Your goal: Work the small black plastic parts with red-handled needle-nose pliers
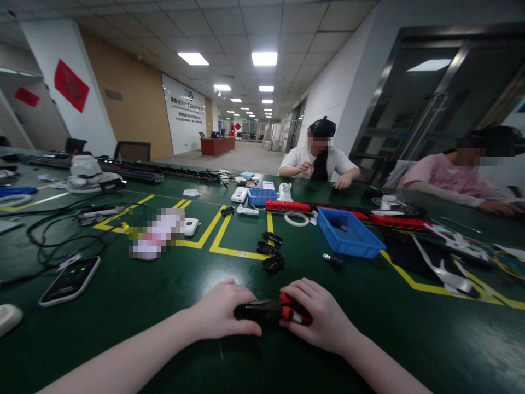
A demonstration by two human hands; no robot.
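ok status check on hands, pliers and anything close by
Left hand gripping dark piece at nose of pliers. Right hand on red handles, spread apart. Black parts just beyond, not between hands.

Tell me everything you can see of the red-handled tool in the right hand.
The red-handled tool looks like pliers: two red grips with dark trim, probably plastic or rubber, and a dark, metallic-looking head. The grips stand apart in the right hand. The head points toward the left hand, which holds a dark item; whether the tips grip it is too dark to tell. The tool lies crosswise over the green table.
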